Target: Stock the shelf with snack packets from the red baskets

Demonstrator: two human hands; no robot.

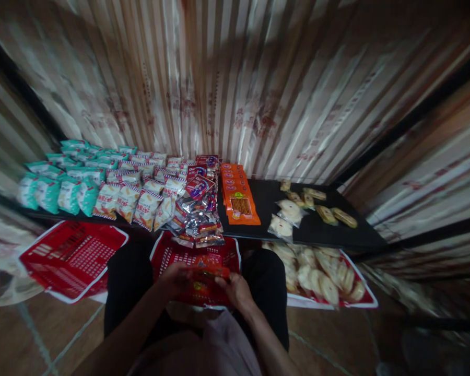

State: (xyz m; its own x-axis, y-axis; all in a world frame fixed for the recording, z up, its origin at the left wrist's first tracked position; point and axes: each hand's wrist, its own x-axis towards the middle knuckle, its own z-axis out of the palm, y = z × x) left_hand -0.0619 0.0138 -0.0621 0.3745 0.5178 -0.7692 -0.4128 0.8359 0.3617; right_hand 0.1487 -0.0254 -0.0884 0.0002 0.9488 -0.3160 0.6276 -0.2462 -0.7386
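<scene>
Between my knees, both hands grip orange snack packets (210, 272), blurred and dim, so how many I cannot tell. My left hand (175, 278) is closed at their left end. At the right end my right hand (235, 289) pinches them with the thumb on top. Below them is a red plastic basket (235, 250) with a pale rim and more orange inside. On the black shelf just ahead lies an overlapping row of matching orange packets (238, 201).
Left along the shelf (254, 230) stand teal bags (47, 194), white bags (147, 208) and dark foil packets (198, 188). Wrapped round crackers (281, 227) and small yellowish packs (343, 217) lie right. Another red basket (78, 261) sits left; a cracker-filled basket (370, 295) sits right. Striped curtains (235, 83) hang behind.
</scene>
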